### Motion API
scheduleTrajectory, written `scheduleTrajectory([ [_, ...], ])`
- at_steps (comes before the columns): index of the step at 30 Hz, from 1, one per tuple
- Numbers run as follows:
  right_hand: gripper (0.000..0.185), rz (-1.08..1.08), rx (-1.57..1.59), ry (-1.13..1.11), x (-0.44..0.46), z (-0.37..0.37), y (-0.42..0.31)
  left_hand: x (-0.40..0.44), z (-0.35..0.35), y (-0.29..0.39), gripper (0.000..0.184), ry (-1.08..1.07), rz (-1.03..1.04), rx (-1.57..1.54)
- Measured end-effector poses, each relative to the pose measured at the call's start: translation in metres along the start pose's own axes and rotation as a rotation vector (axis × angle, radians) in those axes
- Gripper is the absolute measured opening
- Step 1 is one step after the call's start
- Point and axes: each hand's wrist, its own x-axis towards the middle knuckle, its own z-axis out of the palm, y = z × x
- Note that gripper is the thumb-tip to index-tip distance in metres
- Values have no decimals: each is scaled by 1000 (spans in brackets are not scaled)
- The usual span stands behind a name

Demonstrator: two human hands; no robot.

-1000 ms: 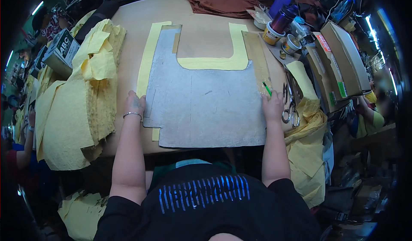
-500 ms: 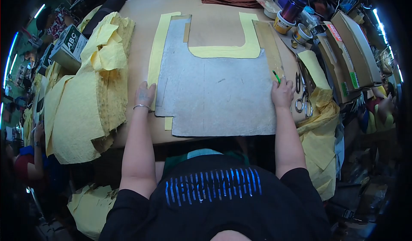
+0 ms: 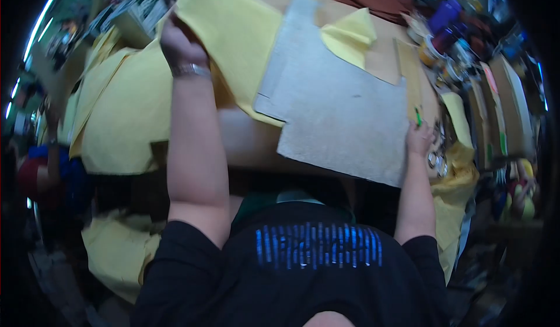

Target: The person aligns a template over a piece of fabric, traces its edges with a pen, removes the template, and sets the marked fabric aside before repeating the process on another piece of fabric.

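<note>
My left hand is raised at the upper left, closed on the edge of a yellow fabric-like sheet. The sheet is lifted and stretches from that hand to beneath a grey cut-out template. The template lies slanted on the table, and a folded yellow corner shows in its notch. At the template's right edge rests my right hand, fingers closed around a slim green pen that points up. Motion blurs the left fingertips.
Stacked yellow sheets hang over the table's left side. Scissors lie right of my right hand, near crumpled yellow material. Cardboard boxes stand farther right. A wooden strip, tubs and brown cloth are behind.
My left hand has moved from beside the template to the upper left and now lifts the yellow sheet. The template appears turned clockwise and shifted right, partly because the camera view moved.
</note>
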Motion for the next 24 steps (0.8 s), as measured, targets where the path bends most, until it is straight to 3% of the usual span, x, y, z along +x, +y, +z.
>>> scheduleTrajectory([
  [1, 38, 2, -19, -29, 3, -3, -2, 26, -8, 30, 27, -70, 13, -94],
  [3, 39, -104, -34, 39, 7, 14, 10, 54, -23, 85, 31, -87, 213, 88],
  [5, 37, -129, -31, -28, 11, -3, 1, 67, -47, 147, 31, -24, 375, 263],
  [6, 40, -141, -54, 23, 10, 1, 2, 68, -65, 179, 32, 30, 446, 359],
  [7, 42, -75, -47, -133, 17, 1, 5, 66, -84, 212, 32, 91, 514, 452],
  [13, 56, -97, -204, -136, 24, 10, 15, -16, -222, 410, 35, 658, 828, 987],
  [18, 62, -35, -315, -262, 33, 16, 19, -168, -326, 525, 38, 1255, 845, 1288],
  [24, 51, -43, -369, -240, 27, 7, 1, -374, -393, 573, 42, 1925, 622, 1343],
])
